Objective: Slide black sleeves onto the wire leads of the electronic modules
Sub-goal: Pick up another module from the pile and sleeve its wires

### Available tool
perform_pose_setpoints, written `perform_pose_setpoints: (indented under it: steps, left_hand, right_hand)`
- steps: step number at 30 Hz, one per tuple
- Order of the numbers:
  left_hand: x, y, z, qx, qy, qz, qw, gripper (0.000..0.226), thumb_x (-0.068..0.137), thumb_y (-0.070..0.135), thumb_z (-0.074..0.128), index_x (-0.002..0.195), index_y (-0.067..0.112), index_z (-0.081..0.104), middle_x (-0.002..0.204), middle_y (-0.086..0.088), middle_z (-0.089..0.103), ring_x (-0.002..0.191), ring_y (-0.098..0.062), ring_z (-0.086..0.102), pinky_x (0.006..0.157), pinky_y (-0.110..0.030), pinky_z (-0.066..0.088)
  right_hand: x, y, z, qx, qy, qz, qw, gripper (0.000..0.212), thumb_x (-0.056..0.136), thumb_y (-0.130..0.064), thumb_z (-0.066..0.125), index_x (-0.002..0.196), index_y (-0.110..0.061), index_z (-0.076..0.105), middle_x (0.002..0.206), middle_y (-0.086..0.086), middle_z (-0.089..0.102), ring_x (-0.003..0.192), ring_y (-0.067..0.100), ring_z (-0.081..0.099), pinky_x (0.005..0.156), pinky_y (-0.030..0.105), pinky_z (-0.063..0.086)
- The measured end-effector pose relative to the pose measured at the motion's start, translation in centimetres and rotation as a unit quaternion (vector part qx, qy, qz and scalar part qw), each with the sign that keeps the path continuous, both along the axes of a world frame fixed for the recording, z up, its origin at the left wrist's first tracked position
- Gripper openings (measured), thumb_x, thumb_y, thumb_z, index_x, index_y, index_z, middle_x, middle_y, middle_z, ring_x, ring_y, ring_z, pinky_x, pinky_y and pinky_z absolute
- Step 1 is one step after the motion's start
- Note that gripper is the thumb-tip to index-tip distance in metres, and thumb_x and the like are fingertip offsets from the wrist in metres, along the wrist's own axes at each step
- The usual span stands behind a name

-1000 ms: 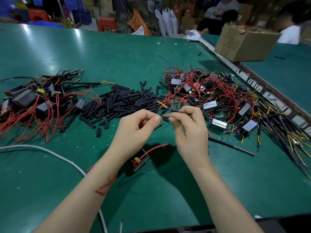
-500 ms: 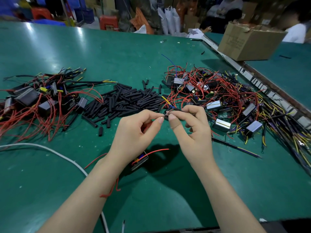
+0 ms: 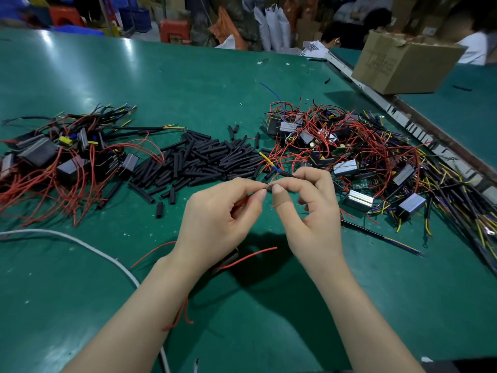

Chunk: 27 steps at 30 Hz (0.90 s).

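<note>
The surface (image 3: 188, 84) is dark green. Black sleeves (image 3: 199, 160) lie heaped mid-surface. Toward its left edge, black modules (image 3: 40, 154) trail red wires; toward the right edge, silver-topped modules (image 3: 345, 166) sit among red, yellow and blue wires. A white cable (image 3: 80, 244) curves along the near-left part; a brown cardboard box (image 3: 403, 67) stands at the far-right corner.

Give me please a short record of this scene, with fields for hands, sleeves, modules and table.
left hand: pinches a red wire between thumb and forefinger
right hand: pinches a thin lead; the fingertips of both hands nearly meet
sleeves: loose black pile, centre of the table, beyond the hands
left pile: modules with red wires
right pile: modules with red and yellow wires, tangled
module: mostly hidden under the left wrist
table: green
box: cardboard, far right
</note>
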<state>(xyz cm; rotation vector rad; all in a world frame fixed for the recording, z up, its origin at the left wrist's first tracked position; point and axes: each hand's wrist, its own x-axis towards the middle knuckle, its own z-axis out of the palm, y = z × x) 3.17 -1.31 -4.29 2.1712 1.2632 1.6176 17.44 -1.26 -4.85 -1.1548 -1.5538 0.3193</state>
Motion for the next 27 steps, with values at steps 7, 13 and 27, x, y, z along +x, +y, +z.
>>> perform_pose_setpoints:
  steps: [7,13,27]
  left_hand:
    - [0.1,-0.1,0.1,-0.017,-0.025,-0.001,1.0,0.018,0.088,0.024,0.057,0.091,0.012,0.071,0.06,0.007,0.057,0.052,-0.003,0.042,0.053,-0.014,0.035]
    - [0.0,0.0,0.1,-0.082,-0.039,-0.015,0.996,0.009,0.086,0.021,0.062,0.083,0.017,0.069,0.052,-0.003,0.05,0.05,-0.008,0.039,0.051,-0.014,0.031]
    - [-0.2,0.3,0.3,-0.115,0.069,0.028,0.991,0.025,0.08,0.036,0.051,0.078,0.018,0.069,0.085,0.008,0.061,0.087,-0.019,0.054,0.078,-0.047,0.043]
  right_hand:
    - [0.4,0.5,-0.3,0.094,-0.074,-0.023,0.993,0.015,0.088,-0.011,0.063,0.099,-0.008,0.074,0.096,0.0,0.05,0.086,0.027,0.053,0.075,0.044,0.045]
    - [0.4,0.1,-0.2,0.086,-0.056,-0.022,0.995,0.02,0.09,-0.017,0.059,0.105,-0.02,0.072,0.104,-0.002,0.05,0.093,0.022,0.048,0.083,0.046,0.04]
    - [1.0,0.4,-0.3,0.076,-0.044,-0.013,0.996,0.024,0.086,-0.029,0.063,0.073,-0.012,0.075,0.083,-0.001,0.055,0.079,0.023,0.052,0.073,0.044,0.043]
